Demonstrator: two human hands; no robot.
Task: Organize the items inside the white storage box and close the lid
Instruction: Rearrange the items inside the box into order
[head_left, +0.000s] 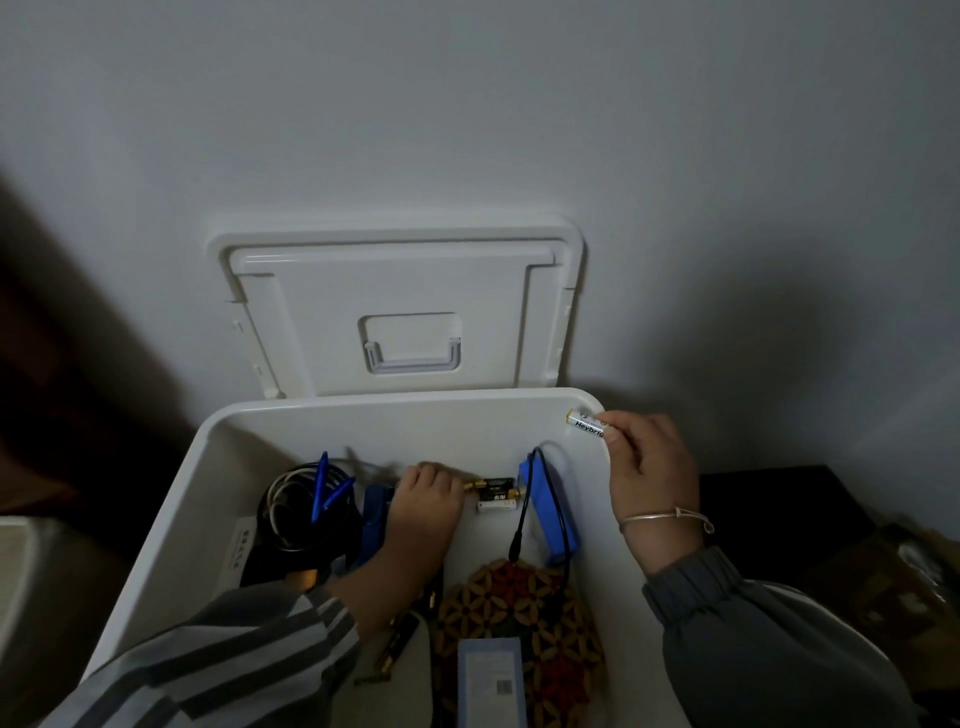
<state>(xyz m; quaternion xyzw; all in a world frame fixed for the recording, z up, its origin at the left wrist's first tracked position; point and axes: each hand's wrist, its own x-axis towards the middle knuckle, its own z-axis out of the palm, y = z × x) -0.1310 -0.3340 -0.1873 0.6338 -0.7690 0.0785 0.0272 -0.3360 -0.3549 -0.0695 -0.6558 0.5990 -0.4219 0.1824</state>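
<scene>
The white storage box (395, 410) stands open, and its lid (400, 291) leans upright against the wall behind it. My right hand (649, 467) pinches a white battery (584, 422) above the box's far right corner. Down inside the box, my left hand (423, 501) has its fingers curled beside black and gold batteries (493, 488); whether it holds one is hidden. On the box floor lie a white battery (496, 505), a blue case with a black cable (550, 514), a blue object (375, 514), coiled cables with blue clips (306, 499) and a patterned mat (524, 613).
A pale blue packet (488, 680) lies on the mat at the near side. More black and gold batteries (397, 644) lie by my left sleeve. A wall rises right behind the lid. Dark furniture (810, 514) stands to the right, and a pale container edge (21, 571) shows at the left.
</scene>
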